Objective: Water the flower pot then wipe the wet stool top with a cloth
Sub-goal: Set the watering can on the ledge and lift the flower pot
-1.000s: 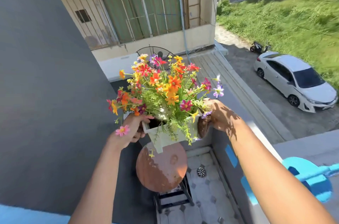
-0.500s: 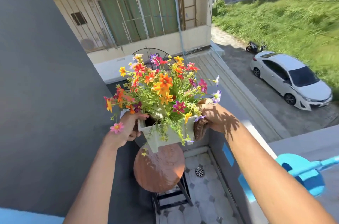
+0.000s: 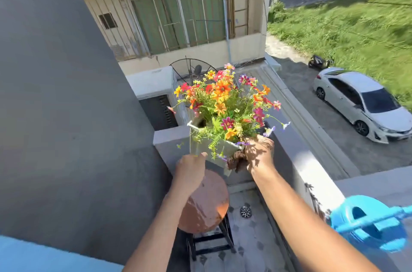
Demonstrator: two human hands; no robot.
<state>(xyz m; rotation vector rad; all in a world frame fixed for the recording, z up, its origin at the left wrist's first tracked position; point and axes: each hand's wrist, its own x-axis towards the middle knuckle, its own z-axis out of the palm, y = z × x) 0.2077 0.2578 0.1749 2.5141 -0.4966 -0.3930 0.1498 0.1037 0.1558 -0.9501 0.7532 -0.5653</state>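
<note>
A white square flower pot [image 3: 219, 149] full of orange, red and purple flowers [image 3: 223, 98] hangs in the air, tilted, above the stool and close to the grey parapet corner. My left hand [image 3: 191, 169] grips its lower left side. My right hand [image 3: 259, 152] holds its right side, with a brown crumpled cloth-like thing [image 3: 236, 160] pressed between palm and pot. Below stands the stool, its round reddish-brown top [image 3: 207, 207] showing darker wet-looking patches, partly hidden by my left forearm.
A blue watering can [image 3: 367, 225] sits on the parapet ledge [image 3: 312, 173] at right. A dark grey wall [image 3: 66, 115] closes the left side. The tiled floor has a drain [image 3: 245, 211] beside the stool's black legs [image 3: 211, 242]. Far below are a street and a white car.
The pot has risen away from the stool toward the parapet and tilted. My left hand slid from the rim to the pot's lower side; the view swung.
</note>
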